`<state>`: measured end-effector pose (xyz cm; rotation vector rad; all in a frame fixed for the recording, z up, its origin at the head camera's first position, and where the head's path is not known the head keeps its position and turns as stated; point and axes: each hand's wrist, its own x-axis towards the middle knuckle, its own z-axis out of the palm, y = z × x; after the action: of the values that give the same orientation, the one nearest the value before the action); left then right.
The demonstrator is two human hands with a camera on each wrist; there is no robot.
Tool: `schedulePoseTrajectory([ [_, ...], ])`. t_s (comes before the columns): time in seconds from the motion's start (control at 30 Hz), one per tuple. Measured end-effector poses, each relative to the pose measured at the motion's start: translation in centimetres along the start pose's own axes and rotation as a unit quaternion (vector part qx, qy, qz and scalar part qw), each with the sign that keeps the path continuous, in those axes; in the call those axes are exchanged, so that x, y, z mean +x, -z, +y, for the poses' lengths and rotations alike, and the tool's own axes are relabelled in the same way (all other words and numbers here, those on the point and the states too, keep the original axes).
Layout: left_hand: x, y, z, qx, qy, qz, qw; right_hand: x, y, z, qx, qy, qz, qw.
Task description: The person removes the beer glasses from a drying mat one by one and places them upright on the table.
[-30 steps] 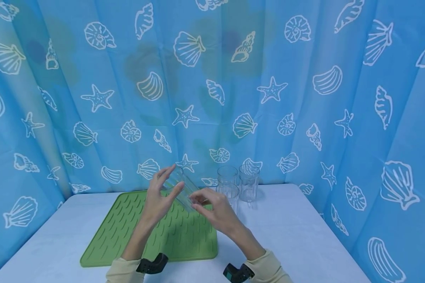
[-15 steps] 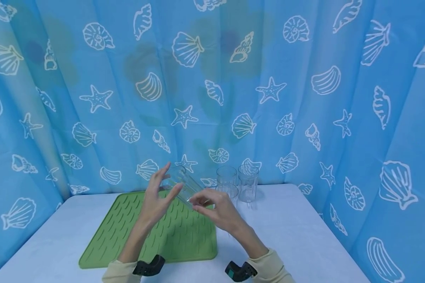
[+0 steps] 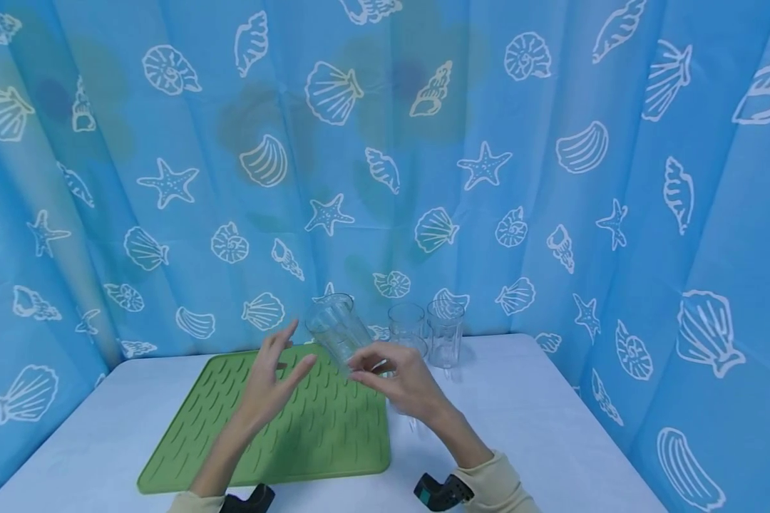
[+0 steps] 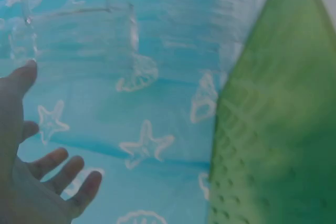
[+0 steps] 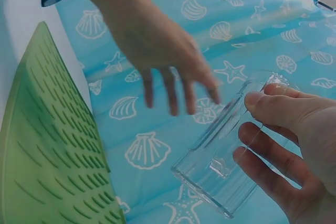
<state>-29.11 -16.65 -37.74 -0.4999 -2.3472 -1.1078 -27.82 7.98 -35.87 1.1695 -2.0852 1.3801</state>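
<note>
A clear drinking glass (image 3: 336, 329) hangs tilted above the far part of the green ridged mat (image 3: 231, 427), its wide rim up and to the left. My right hand (image 3: 401, 381) pinches it near the base between thumb and fingers; the right wrist view shows the thumb on one side of the glass (image 5: 220, 156). Apart from the glass, on its left, is my left hand (image 3: 259, 388), fingers spread and holding nothing. In the left wrist view that gap shows between its fingers and the glass (image 4: 79, 38).
Beyond my right hand, upright clear glasses (image 3: 445, 338) stand at the back of the white table (image 3: 520, 427); one is partly hidden by that hand. A blue shell-patterned curtain (image 3: 372, 157) hangs behind the table and along both sides.
My left hand has let go of the glass and drawn back left and down. The right hand keeps hold of the glass, which now tilts less steeply.
</note>
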Motion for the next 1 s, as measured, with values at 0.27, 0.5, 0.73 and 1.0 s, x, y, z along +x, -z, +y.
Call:
schedulePoseTrajectory([
  [0.27, -2.4, 0.8, -2.8, 0.098, 0.022, -0.067, 0.9927, -0.4, 1.0, 0.9, 0.021, -0.007, 0.003, 0.9998],
  [0.5, -3.7, 1.5, -4.6, 0.134, 0.056, -0.133, 0.9805, -0.7, 2.0, 1.1, 0.018, -0.006, 0.004, 0.9998],
  [0.73, -4.7, 2.0, -5.9, 0.185, 0.119, -0.199, 0.9549, -1.3, 3.1, 1.2, 0.014, -0.003, 0.009, 0.9999],
  [1.0, -5.5, 2.1, -7.1, 0.249, 0.193, -0.258, 0.9131, -2.1, 4.3, 1.0, 0.013, -0.019, 0.018, 0.9996],
])
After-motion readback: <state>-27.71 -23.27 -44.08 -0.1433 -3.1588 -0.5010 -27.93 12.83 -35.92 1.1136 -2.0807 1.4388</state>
